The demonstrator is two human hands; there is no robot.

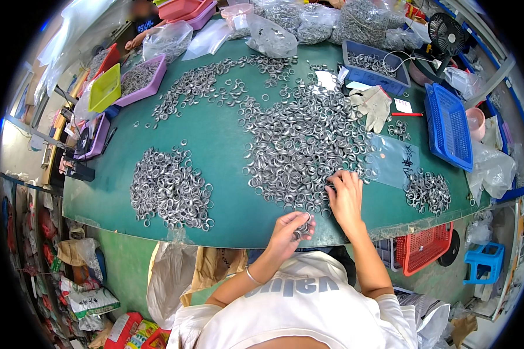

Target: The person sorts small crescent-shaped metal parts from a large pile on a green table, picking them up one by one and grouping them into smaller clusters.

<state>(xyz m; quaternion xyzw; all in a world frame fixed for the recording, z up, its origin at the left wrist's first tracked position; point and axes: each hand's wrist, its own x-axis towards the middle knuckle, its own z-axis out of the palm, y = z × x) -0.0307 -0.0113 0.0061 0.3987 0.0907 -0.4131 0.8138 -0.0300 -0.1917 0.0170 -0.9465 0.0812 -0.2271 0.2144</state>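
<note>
Near the table's front edge, my left hand is closed around several small grey metal rings, its thumb over them. My right hand rests at the near right edge of the large central pile of metal rings. Its fingers are bent and slightly apart, with the fingertips touching rings; no ring shows clearly gripped in it. To the left lies a separate heap of rings, and a smaller heap of rings sits to the right by a clear plastic bag.
A white work glove, a red pen and a blue basket lie right. Behind stand a blue bin of rings, a black fan and bagged rings. A purple tray is far left, near another person's hand.
</note>
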